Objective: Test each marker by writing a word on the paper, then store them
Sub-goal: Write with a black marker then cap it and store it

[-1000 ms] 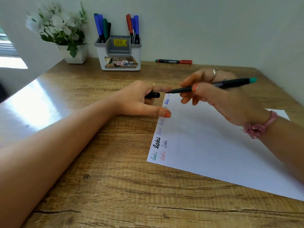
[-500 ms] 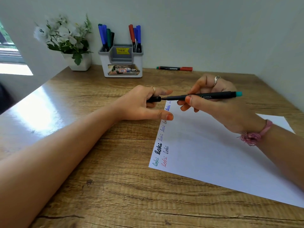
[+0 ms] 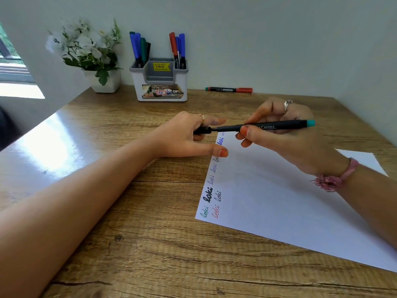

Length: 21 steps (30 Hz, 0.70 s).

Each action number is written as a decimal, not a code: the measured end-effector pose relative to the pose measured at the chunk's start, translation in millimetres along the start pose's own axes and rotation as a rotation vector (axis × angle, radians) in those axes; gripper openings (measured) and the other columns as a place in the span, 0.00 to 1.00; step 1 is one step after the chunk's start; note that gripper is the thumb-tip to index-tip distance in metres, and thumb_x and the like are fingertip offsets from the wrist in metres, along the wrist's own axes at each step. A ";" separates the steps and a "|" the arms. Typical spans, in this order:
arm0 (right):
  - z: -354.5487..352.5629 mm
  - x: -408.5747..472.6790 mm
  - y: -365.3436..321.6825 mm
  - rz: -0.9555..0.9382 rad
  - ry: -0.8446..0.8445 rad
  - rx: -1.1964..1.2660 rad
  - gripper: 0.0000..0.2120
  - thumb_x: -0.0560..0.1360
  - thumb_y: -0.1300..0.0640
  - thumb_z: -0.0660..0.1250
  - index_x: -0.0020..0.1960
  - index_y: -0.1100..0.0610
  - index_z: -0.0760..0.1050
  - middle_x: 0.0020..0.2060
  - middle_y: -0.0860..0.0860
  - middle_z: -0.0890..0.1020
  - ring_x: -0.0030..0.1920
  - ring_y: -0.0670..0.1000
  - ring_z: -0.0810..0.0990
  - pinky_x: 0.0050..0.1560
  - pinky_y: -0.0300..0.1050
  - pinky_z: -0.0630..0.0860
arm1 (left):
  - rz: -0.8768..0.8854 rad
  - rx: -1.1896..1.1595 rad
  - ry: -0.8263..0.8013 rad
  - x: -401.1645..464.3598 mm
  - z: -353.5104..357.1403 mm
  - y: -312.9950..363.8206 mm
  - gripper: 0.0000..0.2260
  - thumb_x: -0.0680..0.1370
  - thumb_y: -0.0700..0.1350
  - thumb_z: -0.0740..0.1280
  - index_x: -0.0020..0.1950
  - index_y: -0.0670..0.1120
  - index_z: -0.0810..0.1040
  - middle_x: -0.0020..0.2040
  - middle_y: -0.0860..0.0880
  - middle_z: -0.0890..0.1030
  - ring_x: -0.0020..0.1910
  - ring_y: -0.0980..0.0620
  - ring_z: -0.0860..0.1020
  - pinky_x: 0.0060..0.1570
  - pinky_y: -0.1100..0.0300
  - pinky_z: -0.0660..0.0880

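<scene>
Holder [image 3: 159, 82] stands at the table's [image 3: 129, 244] rear edge, marker-filled side pockets. Flower pot [image 3: 105, 80] just left of holder; loose marker [image 3: 228, 89] lies to its right. Bare wood lies open in front of holder. Paper [image 3: 279, 201] lies flat farther forward, to the right.
</scene>
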State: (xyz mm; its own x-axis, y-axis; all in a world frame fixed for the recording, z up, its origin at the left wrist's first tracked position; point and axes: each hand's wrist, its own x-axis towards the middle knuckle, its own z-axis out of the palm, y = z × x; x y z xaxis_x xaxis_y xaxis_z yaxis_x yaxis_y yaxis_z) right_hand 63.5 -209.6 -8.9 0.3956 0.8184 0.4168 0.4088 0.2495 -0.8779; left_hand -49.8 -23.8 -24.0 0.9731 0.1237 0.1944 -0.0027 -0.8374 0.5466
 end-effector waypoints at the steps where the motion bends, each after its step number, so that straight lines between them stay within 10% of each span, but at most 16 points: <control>1: -0.9 -0.1 -0.4 -0.017 0.002 -0.004 0.06 0.67 0.65 0.72 0.41 0.62 0.76 0.34 0.52 0.85 0.35 0.53 0.84 0.38 0.43 0.80 | 0.004 0.012 0.001 0.3 -0.3 -0.3 0.34 0.66 0.64 0.69 0.69 0.53 0.70 0.25 0.55 0.70 0.24 0.59 0.68 0.26 0.68 0.61; 11: -7.1 0.5 0.4 -0.092 0.007 -0.172 0.06 0.67 0.56 0.74 0.42 0.54 0.80 0.36 0.53 0.84 0.35 0.58 0.81 0.38 0.65 0.76 | 0.007 0.051 0.021 1.1 -0.9 -2.4 0.36 0.65 0.67 0.65 0.69 0.52 0.70 0.27 0.54 0.71 0.24 0.58 0.67 0.26 0.66 0.62; 21: -7.4 -0.6 3.8 -0.136 -0.095 -0.357 0.09 0.71 0.58 0.72 0.49 0.48 0.81 0.42 0.42 0.85 0.37 0.47 0.81 0.38 0.44 0.77 | 0.049 0.088 0.030 2.1 2.0 -1.4 0.28 0.71 0.66 0.63 0.67 0.53 0.71 0.29 0.52 0.75 0.27 0.57 0.71 0.27 0.68 0.63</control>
State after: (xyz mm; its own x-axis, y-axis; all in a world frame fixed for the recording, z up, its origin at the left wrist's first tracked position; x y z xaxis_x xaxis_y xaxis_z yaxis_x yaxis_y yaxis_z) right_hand 70.9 -213.1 -10.8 0.2470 0.8389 0.4850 0.7194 0.1766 -0.6718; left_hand -47.2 -23.5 -26.0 0.9649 0.0964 0.2443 -0.0286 -0.8861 0.4626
